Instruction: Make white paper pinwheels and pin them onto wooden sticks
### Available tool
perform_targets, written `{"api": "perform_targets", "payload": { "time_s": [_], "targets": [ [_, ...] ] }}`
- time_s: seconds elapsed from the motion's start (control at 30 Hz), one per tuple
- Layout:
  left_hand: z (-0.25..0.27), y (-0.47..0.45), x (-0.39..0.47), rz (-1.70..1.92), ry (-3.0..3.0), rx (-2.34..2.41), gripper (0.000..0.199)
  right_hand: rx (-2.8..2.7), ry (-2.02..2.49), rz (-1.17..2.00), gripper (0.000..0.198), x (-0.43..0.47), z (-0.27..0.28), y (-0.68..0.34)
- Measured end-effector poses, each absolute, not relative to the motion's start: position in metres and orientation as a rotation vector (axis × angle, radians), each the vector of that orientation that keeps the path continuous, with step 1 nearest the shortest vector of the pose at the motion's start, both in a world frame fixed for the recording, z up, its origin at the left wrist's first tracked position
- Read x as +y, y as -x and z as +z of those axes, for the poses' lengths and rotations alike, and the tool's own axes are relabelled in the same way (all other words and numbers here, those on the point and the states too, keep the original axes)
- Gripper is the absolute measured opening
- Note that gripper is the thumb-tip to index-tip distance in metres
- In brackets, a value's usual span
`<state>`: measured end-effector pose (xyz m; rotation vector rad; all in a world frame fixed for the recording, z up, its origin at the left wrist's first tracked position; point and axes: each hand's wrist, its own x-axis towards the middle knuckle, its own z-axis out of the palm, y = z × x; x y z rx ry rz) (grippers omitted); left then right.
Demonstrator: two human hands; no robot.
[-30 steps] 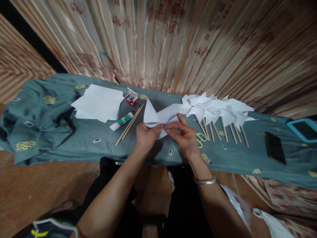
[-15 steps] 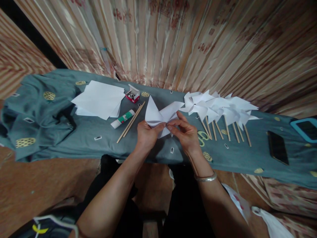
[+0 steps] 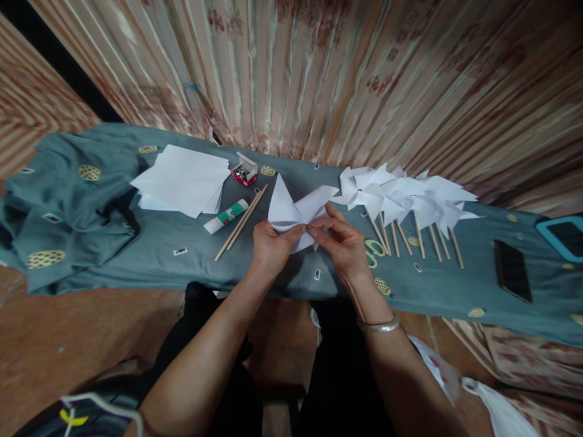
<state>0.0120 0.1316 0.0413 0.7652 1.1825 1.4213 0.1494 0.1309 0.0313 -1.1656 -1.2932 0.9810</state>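
A white paper pinwheel (image 3: 297, 206) with folded blades is held above the cloth between both hands. My left hand (image 3: 273, 244) is closed on its left and near side, the thumb pressed close to the centre. The fingers of my right hand (image 3: 340, 240) pinch a small dark thing at the pinwheel's centre, perhaps a thumbtack, too small to make out. Left of the hands lie two wooden sticks (image 3: 241, 222) and a green-and-white glue stick (image 3: 226, 216). An opened red box of metal thumbtacks (image 3: 245, 170) stands behind them.
Several finished pinwheels (image 3: 378, 188) on sticks lie overlapped at the right. Green-handled scissors (image 3: 374, 252) rest beside my right hand. White paper sheets (image 3: 184, 179) are stacked at left. A dark phone (image 3: 512, 271) and a blue-framed device (image 3: 562, 235) lie far right on the green cloth (image 3: 155, 261).
Both hands keep their hold on the pinwheel with almost no movement. The whole view has shifted very slightly.
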Motion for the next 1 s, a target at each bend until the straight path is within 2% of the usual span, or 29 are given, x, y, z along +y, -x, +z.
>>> {"api": "perform_targets", "payload": {
  "time_s": [1.0],
  "targets": [
    [0.0398,-0.0131,0.1305,1.393,-0.823,1.212,0.017,-1.295,1.236,1.016,0.006,0.1273,0.0348,-0.1503]
  ]
}}
